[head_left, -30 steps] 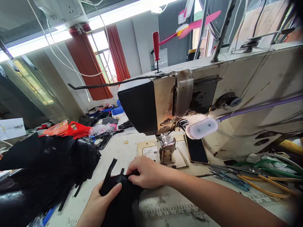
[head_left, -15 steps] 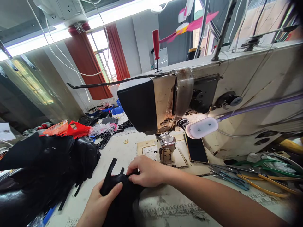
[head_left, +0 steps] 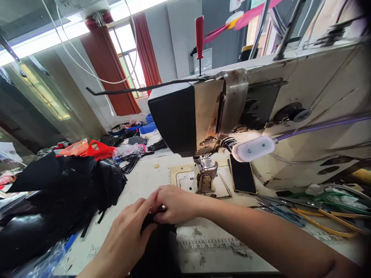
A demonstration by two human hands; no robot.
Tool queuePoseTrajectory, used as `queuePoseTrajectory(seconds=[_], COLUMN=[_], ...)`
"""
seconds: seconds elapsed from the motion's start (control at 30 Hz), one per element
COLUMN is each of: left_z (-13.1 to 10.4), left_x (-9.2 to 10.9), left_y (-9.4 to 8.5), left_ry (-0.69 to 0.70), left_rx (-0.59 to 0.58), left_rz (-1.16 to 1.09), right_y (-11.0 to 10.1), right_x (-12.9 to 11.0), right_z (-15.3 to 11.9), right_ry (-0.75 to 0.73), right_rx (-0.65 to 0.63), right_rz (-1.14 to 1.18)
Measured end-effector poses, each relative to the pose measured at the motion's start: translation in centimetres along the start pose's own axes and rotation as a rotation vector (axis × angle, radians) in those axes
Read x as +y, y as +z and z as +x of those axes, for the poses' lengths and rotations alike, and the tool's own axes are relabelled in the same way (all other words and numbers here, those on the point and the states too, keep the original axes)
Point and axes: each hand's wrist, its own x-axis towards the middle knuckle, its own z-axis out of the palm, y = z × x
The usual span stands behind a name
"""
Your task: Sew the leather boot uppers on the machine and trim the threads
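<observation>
A piece of black fabric point(head_left: 160, 251) hangs over the front edge of the sewing table, below both of my hands. With fingers bent down, my right hand point(head_left: 176, 204) pinches its upper edge. My left hand point(head_left: 129, 227) has come up against the right one, its fingertips meeting the right fingers and its thumb pressed on the fabric. The strip ends at the top of the fabric are hidden by my fingers. Just behind my hands stands the presser foot area point(head_left: 206, 175) of a sewing machine point(head_left: 174, 119), with no fabric under it.
A large heap of black pieces point(head_left: 66, 193) lies on the left. Beside the machine's base rests a phone point(head_left: 243, 175). Scissors with yellow handles point(head_left: 324, 224) and other tools lie at the right. A lit lamp point(head_left: 253, 148) hangs by the needle; a red screwdriver point(head_left: 199, 38) stands on top.
My left hand has moved up and right from the fabric's left side to meet the right hand. The upright black strip end is now covered. The view has shifted slightly.
</observation>
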Motion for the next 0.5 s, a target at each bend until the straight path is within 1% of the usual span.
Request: queuePoseTrajectory(seconds=[0.03,0.07,0.13,0.23,0.3,0.4,0.43,0.5], left_z=[0.3,0.6,1.0,1.2,1.1,0.8,0.6,0.3], left_x=[0.2,0.3,0.3,-0.5,-1.2,-2.1,-2.3,-2.7], left_y=[-0.5,-0.9,-1.4,-1.4,-1.1,-0.5,-0.3,-0.2], left_ry=[-0.055,-0.121,-0.202,-0.214,-0.218,-0.305,-0.34,-0.397], left_rx=[-0.1,-0.162,-0.204,-0.235,-0.269,-0.284,-0.276,-0.262], left_rz=[-0.005,-0.017,-0.064,-0.192,-0.287,-0.389,-0.413,-0.457], right_y=[0.0,0.1,0.1,0.4,0.7,1.4,1.7,2.7], right_x=[-0.2,-0.4,-0.6,-0.6,-0.3,-0.3,-0.5,-1.2], right_z=[0.2,0.3,0.5,1.0,1.4,1.7,1.6,0.7], right_ry=[-0.02,-0.034,-0.053,-0.082,-0.084,-0.069,-0.077,-0.141], right_rx=[-0.006,-0.016,-0.048,-0.11,-0.113,-0.047,0.002,0.155], right_rz=[-0.041,-0.078,-0.131,-0.154,-0.125,-0.059,-0.076,-0.129])
